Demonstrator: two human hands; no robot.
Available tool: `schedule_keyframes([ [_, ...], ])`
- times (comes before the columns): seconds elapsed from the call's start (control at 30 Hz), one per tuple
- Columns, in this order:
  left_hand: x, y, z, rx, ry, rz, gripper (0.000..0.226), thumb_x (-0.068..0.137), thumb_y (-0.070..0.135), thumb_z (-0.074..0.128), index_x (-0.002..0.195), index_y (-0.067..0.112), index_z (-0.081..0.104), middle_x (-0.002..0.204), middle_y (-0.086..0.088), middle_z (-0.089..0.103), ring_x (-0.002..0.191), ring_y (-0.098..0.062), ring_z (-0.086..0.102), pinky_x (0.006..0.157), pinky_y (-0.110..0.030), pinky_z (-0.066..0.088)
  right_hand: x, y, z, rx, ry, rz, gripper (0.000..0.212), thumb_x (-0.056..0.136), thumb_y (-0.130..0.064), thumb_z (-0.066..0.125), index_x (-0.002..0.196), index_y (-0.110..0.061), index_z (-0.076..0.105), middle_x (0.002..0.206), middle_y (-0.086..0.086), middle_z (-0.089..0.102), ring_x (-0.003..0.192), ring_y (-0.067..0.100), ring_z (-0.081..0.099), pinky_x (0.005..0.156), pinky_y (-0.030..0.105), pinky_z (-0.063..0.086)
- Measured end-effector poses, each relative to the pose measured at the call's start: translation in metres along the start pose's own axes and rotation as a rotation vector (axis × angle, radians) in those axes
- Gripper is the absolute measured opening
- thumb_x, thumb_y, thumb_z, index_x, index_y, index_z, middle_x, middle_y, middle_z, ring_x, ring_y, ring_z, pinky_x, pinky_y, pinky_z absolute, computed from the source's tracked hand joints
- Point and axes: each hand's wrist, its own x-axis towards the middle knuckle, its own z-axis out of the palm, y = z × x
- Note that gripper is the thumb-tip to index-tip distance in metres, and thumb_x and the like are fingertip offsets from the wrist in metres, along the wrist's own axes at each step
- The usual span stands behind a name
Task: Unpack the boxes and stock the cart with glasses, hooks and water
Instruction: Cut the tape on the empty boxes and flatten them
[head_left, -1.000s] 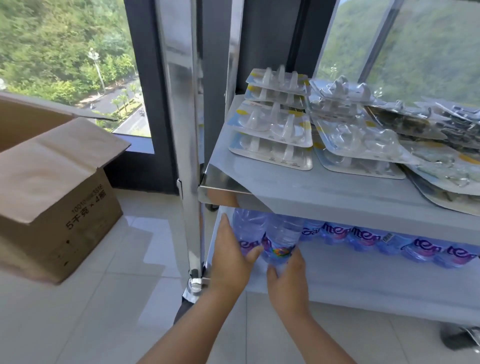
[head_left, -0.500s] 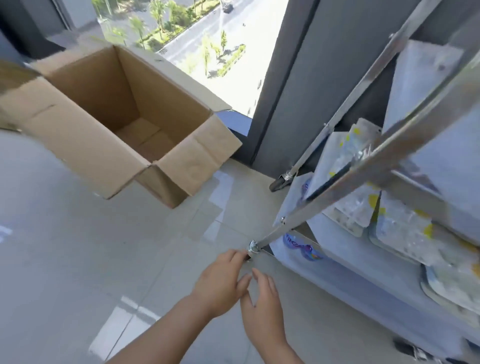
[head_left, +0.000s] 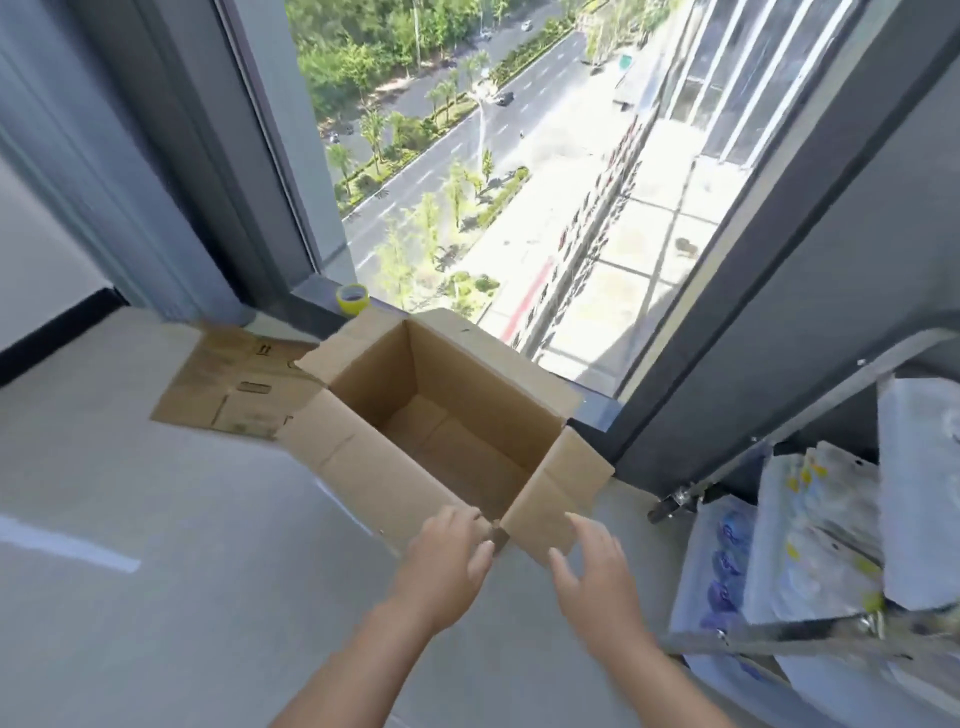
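- The open cardboard box (head_left: 447, 431) stands on the floor (head_left: 156, 545) in the middle of the frame, and nothing shows inside it.
- The left hand (head_left: 447, 566) is spread, fingers at the near corner of the box.
- The right hand (head_left: 597, 577) is spread beside the near flap and holds nothing.
- The cart (head_left: 810, 631) is at lower right, carrying water bottles (head_left: 724, 571) and hook packs (head_left: 821, 530).
- A flattened carton (head_left: 228, 384) lies to the left of the box.
- A tape roll (head_left: 352, 300) sits on the window sill (head_left: 311, 291).

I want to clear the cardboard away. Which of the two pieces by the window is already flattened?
The flattened cardboard lying on the floor to the left. The open box by both hands still stands with flaps up.
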Motion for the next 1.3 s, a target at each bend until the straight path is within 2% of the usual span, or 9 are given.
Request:
schedule_keyframes([
  [0.1,0.019,-0.01,-0.055,-0.013,-0.004,-0.019,0.044,0.097,0.03,0.045,0.137,0.013,0.042,0.138,-0.004,0.043,0.126,-0.02,0.041,0.105,-0.026,0.029,0.022,-0.042,-0.001,0.009,-0.03,0.027,0.04,0.094,-0.016,0.052,0.133,-0.011,0.046,0.131,0.0,0.048,0.126,0.017,0.038,0.099,0.019,0.028],
  [0.23,0.045,-0.006,-0.125,-0.036,-0.054,-0.027,0.044,0.098,0.029,0.045,0.138,0.012,0.04,0.14,-0.004,0.041,0.128,-0.017,0.04,0.104,-0.024,0.028,0.05,-0.107,-0.013,0.012,-0.054,0.037,0.043,0.095,-0.02,0.049,0.137,-0.015,0.042,0.136,-0.003,0.046,0.128,0.013,0.036,0.103,0.024,0.032],
  [0.37,0.068,-0.011,-0.192,-0.016,-0.089,-0.033,0.045,0.096,0.034,0.045,0.137,0.015,0.04,0.14,-0.003,0.04,0.122,-0.019,0.046,0.104,-0.034,0.036,0.088,-0.172,-0.025,-0.049,-0.073,-0.004,0.046,0.095,-0.025,0.048,0.14,-0.018,0.039,0.139,-0.005,0.044,0.13,0.012,0.036,0.104,0.023,0.03],
  [0.47,0.086,-0.032,-0.243,0.028,-0.051,0.006,0.044,0.097,0.035,0.045,0.137,0.018,0.041,0.139,0.003,0.041,0.12,-0.016,0.048,0.101,-0.029,0.038,0.12,-0.217,-0.022,-0.042,-0.056,-0.001,0.047,0.095,-0.026,0.049,0.14,-0.02,0.039,0.141,-0.005,0.044,0.131,0.012,0.036,0.107,0.023,0.029],
  [0.73,0.172,-0.117,-0.35,0.065,-0.021,0.1,0.044,0.095,0.036,0.049,0.136,0.022,0.043,0.139,0.005,0.045,0.124,-0.017,0.047,0.102,-0.033,0.041,0.197,-0.328,0.027,-0.021,0.002,0.08,0.047,0.095,-0.028,0.051,0.14,-0.022,0.04,0.142,-0.002,0.046,0.131,0.016,0.041,0.108,0.028,0.033],
  [0.93,0.22,-0.155,-0.369,0.115,-0.16,0.147,0.046,0.094,0.038,0.048,0.137,0.021,0.043,0.139,0.004,0.045,0.127,-0.017,0.043,0.106,-0.036,0.037,0.23,-0.357,0.047,0.009,0.064,0.161,0.045,0.094,-0.025,0.052,0.138,-0.019,0.043,0.139,-0.001,0.047,0.13,0.014,0.038,0.106,0.023,0.029],
  [1.03,0.247,-0.16,-0.361,0.087,-0.201,0.136,0.046,0.095,0.037,0.048,0.138,0.021,0.042,0.14,0.004,0.045,0.126,-0.014,0.045,0.105,-0.033,0.038,0.253,-0.358,0.056,0.032,0.068,0.181,0.044,0.094,-0.025,0.052,0.137,-0.018,0.045,0.138,-0.003,0.048,0.129,0.013,0.039,0.107,0.023,0.028],
  [1.17,0.274,-0.17,-0.356,0.035,-0.252,0.04,0.045,0.095,0.032,0.049,0.137,0.017,0.042,0.141,0.001,0.044,0.128,-0.014,0.043,0.105,-0.028,0.034,0.286,-0.354,0.068,0.047,-0.012,0.187,0.044,0.094,-0.024,0.051,0.137,-0.017,0.045,0.137,-0.003,0.048,0.128,0.013,0.04,0.106,0.022,0.029],
  [1.3,0.314,-0.185,-0.365,0.044,-0.261,-0.008,0.044,0.095,0.032,0.049,0.136,0.019,0.043,0.139,0.001,0.045,0.125,-0.016,0.046,0.103,-0.031,0.038,0.324,-0.356,0.085,0.043,-0.109,0.206,0.043,0.095,-0.023,0.049,0.137,-0.015,0.044,0.137,-0.001,0.048,0.128,0.015,0.039,0.105,0.023,0.029],
])
